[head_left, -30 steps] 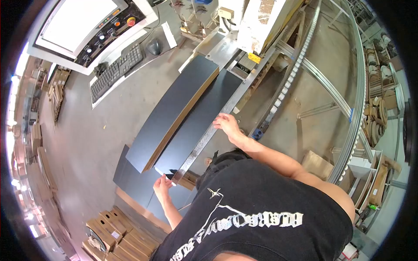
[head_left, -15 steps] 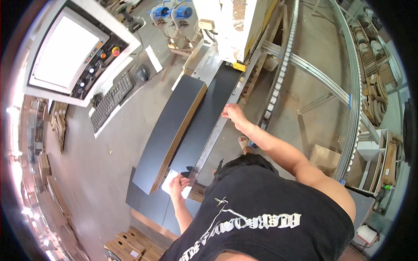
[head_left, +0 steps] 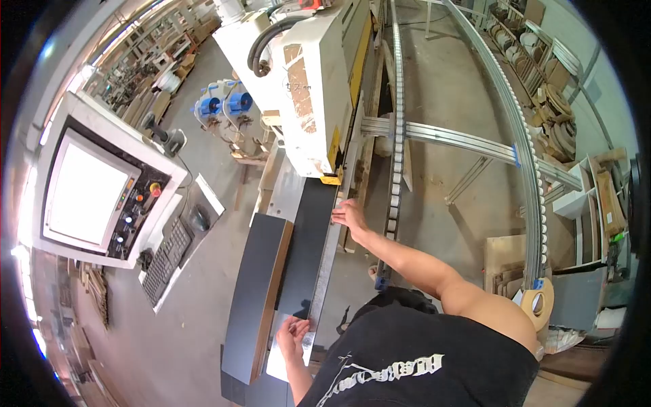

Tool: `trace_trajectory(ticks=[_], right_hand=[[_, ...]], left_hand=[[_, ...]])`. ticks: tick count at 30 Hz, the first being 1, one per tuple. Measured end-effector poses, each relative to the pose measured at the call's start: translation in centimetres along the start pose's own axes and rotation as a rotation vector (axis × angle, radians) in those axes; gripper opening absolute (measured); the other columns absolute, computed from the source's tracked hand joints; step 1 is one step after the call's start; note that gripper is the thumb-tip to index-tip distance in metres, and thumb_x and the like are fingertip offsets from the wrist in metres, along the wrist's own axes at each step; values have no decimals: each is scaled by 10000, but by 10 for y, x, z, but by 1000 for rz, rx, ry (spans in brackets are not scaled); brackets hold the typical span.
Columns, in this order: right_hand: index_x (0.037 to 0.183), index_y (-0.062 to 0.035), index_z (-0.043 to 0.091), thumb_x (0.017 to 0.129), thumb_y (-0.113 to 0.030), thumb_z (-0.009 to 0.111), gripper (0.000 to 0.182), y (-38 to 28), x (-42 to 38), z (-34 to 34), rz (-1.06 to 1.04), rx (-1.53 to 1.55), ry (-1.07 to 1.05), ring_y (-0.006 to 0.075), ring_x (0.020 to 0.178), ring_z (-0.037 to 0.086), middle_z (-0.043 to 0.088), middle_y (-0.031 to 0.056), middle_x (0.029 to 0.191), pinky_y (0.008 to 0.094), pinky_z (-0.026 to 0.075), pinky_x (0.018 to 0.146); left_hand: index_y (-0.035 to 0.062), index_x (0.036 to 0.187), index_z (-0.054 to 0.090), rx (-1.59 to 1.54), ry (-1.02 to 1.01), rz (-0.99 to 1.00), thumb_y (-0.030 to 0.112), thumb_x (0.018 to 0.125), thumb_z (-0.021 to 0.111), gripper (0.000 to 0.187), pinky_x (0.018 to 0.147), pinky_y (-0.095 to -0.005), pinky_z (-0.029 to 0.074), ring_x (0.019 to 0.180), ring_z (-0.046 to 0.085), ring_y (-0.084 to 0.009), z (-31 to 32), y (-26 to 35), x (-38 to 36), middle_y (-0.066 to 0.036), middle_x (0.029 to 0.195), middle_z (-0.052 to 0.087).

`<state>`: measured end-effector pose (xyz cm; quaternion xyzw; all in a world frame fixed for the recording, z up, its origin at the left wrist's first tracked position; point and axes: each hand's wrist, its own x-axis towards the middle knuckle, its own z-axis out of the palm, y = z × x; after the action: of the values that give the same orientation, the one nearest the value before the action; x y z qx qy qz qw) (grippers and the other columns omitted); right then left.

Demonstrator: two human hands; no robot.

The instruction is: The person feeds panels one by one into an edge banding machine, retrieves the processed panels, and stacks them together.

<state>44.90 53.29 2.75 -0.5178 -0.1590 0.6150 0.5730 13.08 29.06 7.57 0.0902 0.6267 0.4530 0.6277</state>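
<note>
While the long flat black laminated panel [head_left: 306, 251] lies on the machine's infeed table with its long axis running straight away from me into the white edge-banding machine [head_left: 308, 102], my right hand [head_left: 350, 216] rests fingers-spread on its far right edge near the machine mouth, and my left hand [head_left: 293, 337] cups the near end. The right hand is nearer the feed opening. The panel looks matte and dark, and it sits beside a thicker stack of black boards with brown raw edges [head_left: 256, 298]; whether my left fingers actually pinch the panel I cannot quite tell.

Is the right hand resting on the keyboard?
No, the right hand lies on the far end of the dark panel at the machine infeed, well apart from the keyboard.
</note>
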Motion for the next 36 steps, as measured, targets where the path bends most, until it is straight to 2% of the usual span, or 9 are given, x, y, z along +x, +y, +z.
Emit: trace_trajectory(ticks=[7,12,19,21,22,26,29,32,36], right_hand=[[1080,62,478,963,-222,375,323,-43,47,-11,-32,122,70,358,1034,636,593,307,1170,438,540,929],[1077,41,483,951,-270,359,358,-67,102,-27,-56,132,34,338,1041,621,580,265,1188,445,527,935],[1112,-22,517,978,-289,380,329,-97,173,-48,-85,104,-12,297,1026,621,609,186,1172,426,541,868],[1114,-43,534,975,-248,408,278,-97,170,-48,-245,13,55,287,1020,621,620,165,1160,427,541,856],[1138,-23,527,942,-88,467,215,-104,147,-44,-240,106,106,267,998,648,624,167,1131,390,555,831],[1160,3,543,917,-134,518,280,-83,62,-43,-281,248,37,279,964,668,660,182,1100,384,554,805],[1122,-18,577,887,-147,546,271,-48,3,-37,-150,169,36,234,880,676,688,150,992,333,554,763],[1125,-23,579,891,-136,536,263,-21,-42,-23,-33,37,-151,200,841,669,687,131,961,315,546,740],[1230,-34,554,903,-130,523,342,-25,-69,28,-37,-178,-411,177,825,665,688,119,956,284,517,718]], left_hand=[[-77,965,567,-130,-108,-85,225,925,561,305,815,-410,571,941,670,-372,65,17,41,-261,959,639],[-146,1182,483,-150,-163,-154,269,904,567,507,942,-449,501,1116,580,-428,115,33,64,-332,1133,572],[-105,1281,441,-199,-332,-145,245,949,533,491,929,-445,503,1149,566,-397,174,41,81,-302,1285,516],[-68,1280,464,-123,-393,-57,261,955,536,468,911,-441,516,1117,589,-373,176,43,71,-280,1280,531],[-49,1280,475,-90,-420,-12,269,958,538,457,902,-439,523,1101,601,-360,174,45,64,-269,1277,538],[-21,1294,504,25,-394,86,300,981,500,449,879,-405,533,1050,642,-286,145,61,2,-213,1143,646],[-23,1283,521,-106,-351,184,315,985,489,451,883,-411,530,1054,641,-293,87,59,-35,-205,1123,655],[-28,1221,554,-150,-152,370,303,983,485,414,846,-384,526,922,668,-252,23,58,-72,-192,1046,677],[-17,1102,602,-176,341,634,185,944,562,260,727,-317,531,785,654,-205,-68,57,-111,-152,883,672]])
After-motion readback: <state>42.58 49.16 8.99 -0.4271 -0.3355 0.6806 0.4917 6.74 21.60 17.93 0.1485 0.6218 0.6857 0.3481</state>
